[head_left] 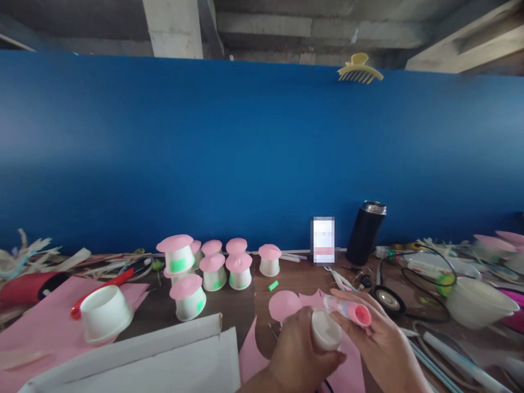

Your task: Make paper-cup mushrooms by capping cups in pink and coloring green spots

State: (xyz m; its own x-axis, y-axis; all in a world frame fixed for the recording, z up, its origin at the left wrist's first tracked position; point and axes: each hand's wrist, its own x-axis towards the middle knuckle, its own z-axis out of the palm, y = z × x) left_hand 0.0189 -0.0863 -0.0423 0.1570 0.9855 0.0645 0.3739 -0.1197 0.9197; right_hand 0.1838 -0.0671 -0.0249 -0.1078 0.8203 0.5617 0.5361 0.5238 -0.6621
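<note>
- The left hand (295, 346) is wrapped around a small white cup (326, 331), with the fingers and thumb bent about its side.
- The right hand (379, 338) holds a small see-through tube (347, 309) with a pinkish-red end. The tube is tipped on its side, close to the far side of the cup. I cannot tell if the two touch.
- Both hands are at the near side of the brown table (305, 281), a bit right of the middle.
- A round piece of pink paper (282, 304) lies just past the left hand. More cut pink paper (347, 363) lies under the hands.
- Farther off is a little green piece (273, 285), and beyond it one white cup with a pink round top (269, 262).
- Left of that stands a bunch of cups with pink tops (213, 273). Many have green patches on their sides, and some seem to be stacked.
- A white box (164, 360) lies near, on the left. Past it, another white cup (104, 314) sits on a pink sheet (39, 341), next to a red tool (102, 292).
- On the far right, a dark bottle (365, 234) stands by a bright, blurry panel (323, 240).
- A white bowl (477, 303) and a black cord (429, 316) are on the right.
- A tall blue wall (245, 153) stands behind, with a yellow hair clip (360, 70) on its top edge.
</note>
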